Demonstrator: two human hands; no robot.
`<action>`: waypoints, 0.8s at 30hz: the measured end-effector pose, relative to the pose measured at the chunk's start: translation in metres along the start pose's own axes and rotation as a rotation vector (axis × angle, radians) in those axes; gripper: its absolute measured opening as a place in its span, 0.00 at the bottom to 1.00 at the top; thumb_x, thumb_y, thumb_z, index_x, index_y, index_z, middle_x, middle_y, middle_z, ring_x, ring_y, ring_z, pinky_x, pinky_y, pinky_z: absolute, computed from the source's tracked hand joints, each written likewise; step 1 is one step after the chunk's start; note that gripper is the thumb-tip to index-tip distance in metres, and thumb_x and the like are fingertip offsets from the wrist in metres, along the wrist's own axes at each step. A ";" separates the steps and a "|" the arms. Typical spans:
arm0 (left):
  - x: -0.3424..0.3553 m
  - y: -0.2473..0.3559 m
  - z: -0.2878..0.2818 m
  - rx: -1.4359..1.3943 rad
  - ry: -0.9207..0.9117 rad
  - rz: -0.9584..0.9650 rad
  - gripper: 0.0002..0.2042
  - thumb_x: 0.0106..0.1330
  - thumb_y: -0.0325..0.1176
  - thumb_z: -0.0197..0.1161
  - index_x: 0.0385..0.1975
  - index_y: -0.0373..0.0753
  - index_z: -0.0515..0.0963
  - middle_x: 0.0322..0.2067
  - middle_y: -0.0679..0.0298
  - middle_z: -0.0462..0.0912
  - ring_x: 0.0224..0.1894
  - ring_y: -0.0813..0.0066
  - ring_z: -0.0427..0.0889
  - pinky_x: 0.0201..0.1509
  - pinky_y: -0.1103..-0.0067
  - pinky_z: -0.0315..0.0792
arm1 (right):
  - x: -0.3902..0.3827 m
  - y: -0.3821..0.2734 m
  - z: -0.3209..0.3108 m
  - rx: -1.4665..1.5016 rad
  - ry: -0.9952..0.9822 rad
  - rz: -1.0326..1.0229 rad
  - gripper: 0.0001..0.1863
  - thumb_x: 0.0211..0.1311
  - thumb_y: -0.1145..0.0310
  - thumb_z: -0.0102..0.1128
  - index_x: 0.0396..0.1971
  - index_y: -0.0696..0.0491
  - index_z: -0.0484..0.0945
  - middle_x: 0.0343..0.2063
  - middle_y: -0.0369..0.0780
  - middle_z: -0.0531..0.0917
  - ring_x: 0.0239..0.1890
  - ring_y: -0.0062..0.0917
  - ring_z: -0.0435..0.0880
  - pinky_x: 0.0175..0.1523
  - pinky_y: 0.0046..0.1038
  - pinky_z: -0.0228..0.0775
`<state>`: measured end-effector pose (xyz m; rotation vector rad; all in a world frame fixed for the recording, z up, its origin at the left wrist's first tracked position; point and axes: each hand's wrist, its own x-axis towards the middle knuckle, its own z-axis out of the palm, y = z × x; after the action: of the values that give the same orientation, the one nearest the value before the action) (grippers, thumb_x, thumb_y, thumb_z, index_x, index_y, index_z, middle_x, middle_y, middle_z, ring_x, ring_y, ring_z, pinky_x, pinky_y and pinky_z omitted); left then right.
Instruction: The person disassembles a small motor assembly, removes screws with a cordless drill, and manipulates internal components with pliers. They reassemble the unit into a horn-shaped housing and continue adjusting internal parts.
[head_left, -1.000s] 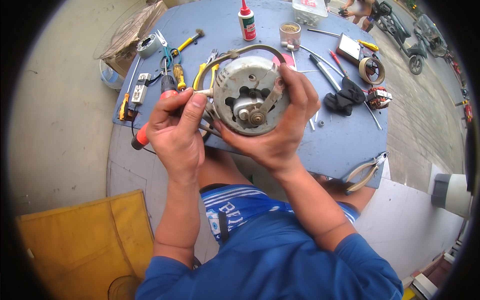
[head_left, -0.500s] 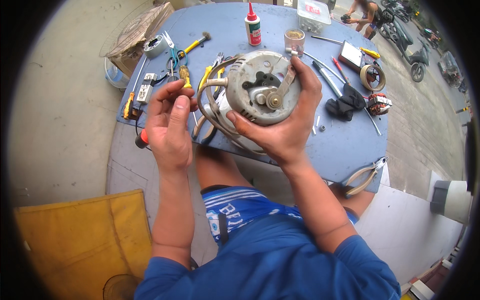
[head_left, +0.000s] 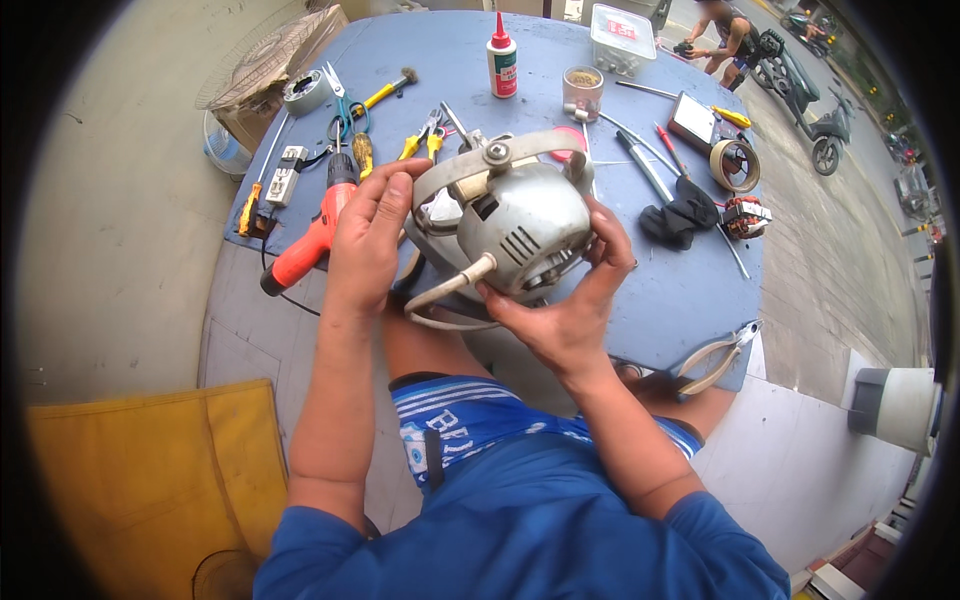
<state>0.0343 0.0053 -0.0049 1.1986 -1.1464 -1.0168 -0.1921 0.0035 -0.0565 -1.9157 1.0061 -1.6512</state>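
Note:
In front of me is a grey metal fan motor housing [head_left: 530, 225], tilted so that its slotted side shows, with a curved bracket [head_left: 535, 147] across its far side. A pale cord [head_left: 440, 292] loops from it near my lap. My right hand [head_left: 575, 315] grips its right and near side, thumb at the lower edge. With fingers closed at the bracket's left end, my left hand [head_left: 375, 225] holds that side; its fingertips are partly hidden. Just left of that hand lies a red and black power drill [head_left: 315, 235]. Pliers with yellow handles [head_left: 422, 138] rest beyond the housing.
The blue-grey table [head_left: 670, 290] bears a glue bottle [head_left: 503, 65], a clear tub [head_left: 622, 42], a black cloth [head_left: 680, 215], a copper-wound coil [head_left: 745, 216] and a brush [head_left: 385, 90]. Long-nosed pliers [head_left: 718, 362] lie at the near right edge. A person [head_left: 725, 45] stands far right.
The housing has turned over from its open face with the lever to its slotted outer side. My left hand, previously apart from it, has moved right and taken hold of the bracket.

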 end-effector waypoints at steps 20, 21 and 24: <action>0.055 0.007 -0.001 0.226 -0.320 -0.161 0.39 0.63 0.52 0.80 0.68 0.31 0.77 0.64 0.53 0.79 0.70 0.62 0.74 0.75 0.68 0.67 | 0.011 0.001 0.002 -0.252 -0.304 0.341 0.66 0.37 0.64 0.94 0.76 0.56 0.56 0.64 0.55 0.63 0.68 0.54 0.66 0.71 0.49 0.70; 0.053 0.006 0.000 0.191 -0.326 -0.158 0.38 0.63 0.50 0.81 0.67 0.31 0.77 0.64 0.55 0.79 0.69 0.63 0.75 0.74 0.69 0.68 | 0.016 0.001 0.000 -0.190 -0.334 0.406 0.65 0.37 0.64 0.94 0.75 0.56 0.58 0.64 0.55 0.63 0.68 0.54 0.66 0.72 0.48 0.69; 0.044 0.006 0.007 0.135 -0.282 -0.069 0.37 0.59 0.47 0.84 0.63 0.30 0.78 0.59 0.51 0.81 0.63 0.64 0.81 0.62 0.70 0.79 | 0.022 0.002 0.005 -0.162 -0.306 0.448 0.61 0.40 0.67 0.92 0.74 0.59 0.61 0.63 0.53 0.66 0.66 0.51 0.69 0.72 0.45 0.68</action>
<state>0.0341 -0.0380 0.0054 1.2339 -1.4200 -1.2043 -0.1873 -0.0149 -0.0442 -1.7971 1.3469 -1.0214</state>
